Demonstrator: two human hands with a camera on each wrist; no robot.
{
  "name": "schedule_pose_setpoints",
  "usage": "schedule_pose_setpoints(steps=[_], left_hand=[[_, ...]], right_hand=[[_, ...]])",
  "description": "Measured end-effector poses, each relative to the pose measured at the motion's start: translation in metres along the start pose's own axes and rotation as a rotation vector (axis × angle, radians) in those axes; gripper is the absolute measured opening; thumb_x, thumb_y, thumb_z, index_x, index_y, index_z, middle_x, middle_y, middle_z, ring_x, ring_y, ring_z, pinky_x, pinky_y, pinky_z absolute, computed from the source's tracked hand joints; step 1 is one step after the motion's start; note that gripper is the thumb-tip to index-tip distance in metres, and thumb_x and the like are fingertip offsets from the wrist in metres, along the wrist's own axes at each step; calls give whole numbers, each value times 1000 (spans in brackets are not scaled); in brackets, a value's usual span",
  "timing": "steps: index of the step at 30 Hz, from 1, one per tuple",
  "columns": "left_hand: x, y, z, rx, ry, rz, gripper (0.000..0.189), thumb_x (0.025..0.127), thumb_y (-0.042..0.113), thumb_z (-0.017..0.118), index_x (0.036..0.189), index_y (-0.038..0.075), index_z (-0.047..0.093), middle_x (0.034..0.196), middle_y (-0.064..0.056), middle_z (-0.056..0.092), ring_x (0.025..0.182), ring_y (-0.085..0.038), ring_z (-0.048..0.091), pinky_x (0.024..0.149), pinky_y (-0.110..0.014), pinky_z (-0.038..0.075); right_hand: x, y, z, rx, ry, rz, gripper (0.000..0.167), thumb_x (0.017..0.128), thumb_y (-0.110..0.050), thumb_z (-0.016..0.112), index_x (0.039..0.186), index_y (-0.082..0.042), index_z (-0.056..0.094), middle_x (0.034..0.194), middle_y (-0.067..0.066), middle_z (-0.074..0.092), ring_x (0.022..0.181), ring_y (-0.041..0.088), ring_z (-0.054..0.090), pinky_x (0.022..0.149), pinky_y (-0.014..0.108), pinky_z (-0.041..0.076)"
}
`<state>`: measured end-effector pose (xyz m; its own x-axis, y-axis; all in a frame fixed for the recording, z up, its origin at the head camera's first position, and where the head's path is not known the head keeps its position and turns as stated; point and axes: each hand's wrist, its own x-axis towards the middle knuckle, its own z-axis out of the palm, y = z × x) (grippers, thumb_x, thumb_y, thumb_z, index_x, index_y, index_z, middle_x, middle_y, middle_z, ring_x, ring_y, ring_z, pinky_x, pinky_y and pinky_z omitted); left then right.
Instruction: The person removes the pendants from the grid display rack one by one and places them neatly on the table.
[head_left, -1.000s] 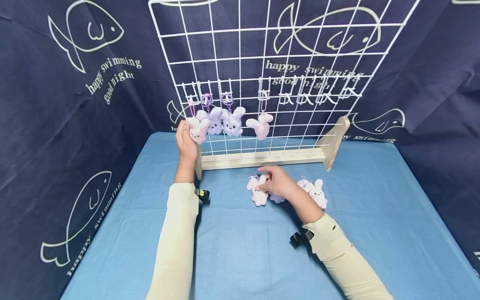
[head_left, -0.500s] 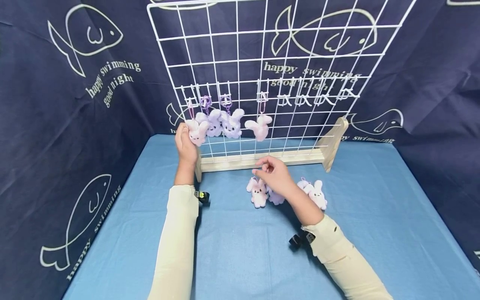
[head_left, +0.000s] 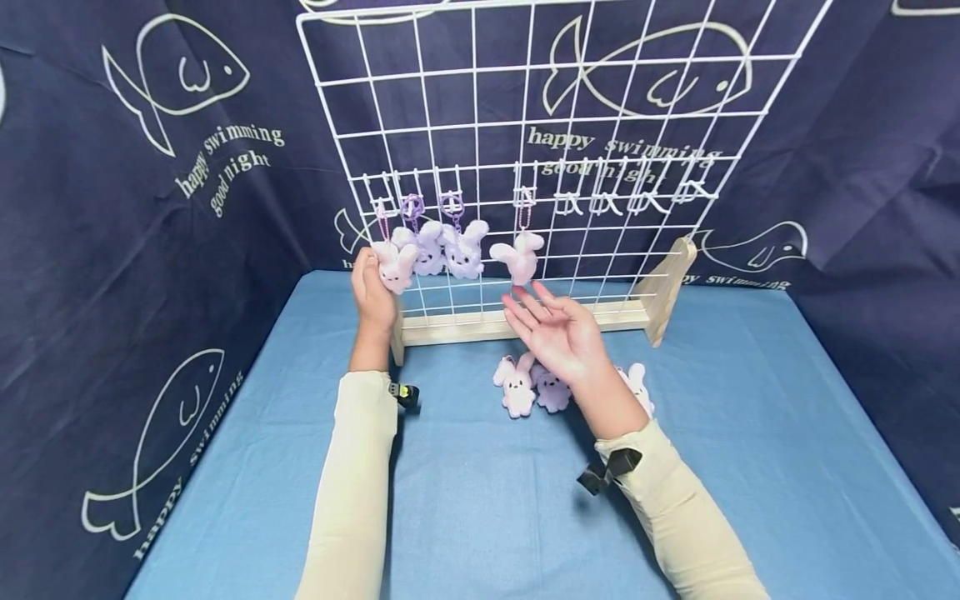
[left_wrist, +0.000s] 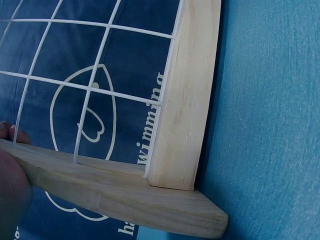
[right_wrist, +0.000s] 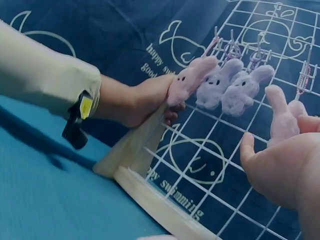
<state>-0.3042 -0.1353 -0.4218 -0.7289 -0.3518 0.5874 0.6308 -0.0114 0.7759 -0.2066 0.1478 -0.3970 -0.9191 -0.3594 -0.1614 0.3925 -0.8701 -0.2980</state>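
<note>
My left hand grips the wooden side post of a white wire grid rack, thumb and fingertips on either side of the wood in the left wrist view. In front of that hand hangs a pink plush bunny keychain, beside two purple bunny keychains. My right hand is turned palm up with its fingers extended and holds nothing. Its fingertips are just under another pink bunny keychain, which hangs with its back to me from a white hook.
Several bare white hooks line the rack to the right. Below my right hand, a pink bunny and a purple bunny lie on the blue cloth. A pale bunny lies partly behind my right forearm.
My right hand has let go of the pink bunny on the cloth, risen toward the rack and turned palm up below the hanging pink bunny. The left hand keeps its grip.
</note>
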Motion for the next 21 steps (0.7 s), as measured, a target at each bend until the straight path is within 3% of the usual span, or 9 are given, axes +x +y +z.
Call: schedule_pose_setpoints(steps=[5,8,11,14,17,21], left_hand=[[0,-2,-2,-20,-15,2,30,99,8,34,79,24,48,78,8,47,70,-5,49,58,-18,39],[0,-2,-2,-26,-22,-8,30,99,8,33,79,24,48,79,7,48,69,-5,48,58,-18,39],[0,-1,-1,-25,-15,-11,30,99,7,33,79,24,48,79,8,48,70,-5,49,59,-18,40],[-1,-1,-1,-41,-12,-17,31,101,7,33,79,23,49,77,7,50,66,-5,52,57,-18,42],[-1,-1,1,-70,-10,-19,31,101,7,33,79,23,49,77,7,52,64,-6,54,55,-17,44],[0,0,1,-47,-2,3,31,101,7,33,79,23,48,78,8,49,69,-5,51,58,-17,41]], right_hand=[[-1,2,6,90,-29,-47,35,102,-3,39,135,-8,50,172,8,23,165,33,17,136,41,17],[-1,2,9,149,-44,-70,23,98,2,50,120,-4,53,156,12,34,163,35,21,134,40,23],[-3,1,13,175,-39,-67,34,96,2,61,127,-6,49,151,12,35,155,37,34,127,36,38],[-5,2,17,122,-12,-58,46,98,-4,68,136,-12,45,153,11,36,139,35,54,111,31,53],[-9,3,21,64,-6,-62,35,98,-6,71,127,-13,53,143,11,51,120,34,66,95,30,59],[-13,3,25,9,-54,-88,20,98,-4,69,115,-13,63,127,13,64,110,33,71,89,31,60]])
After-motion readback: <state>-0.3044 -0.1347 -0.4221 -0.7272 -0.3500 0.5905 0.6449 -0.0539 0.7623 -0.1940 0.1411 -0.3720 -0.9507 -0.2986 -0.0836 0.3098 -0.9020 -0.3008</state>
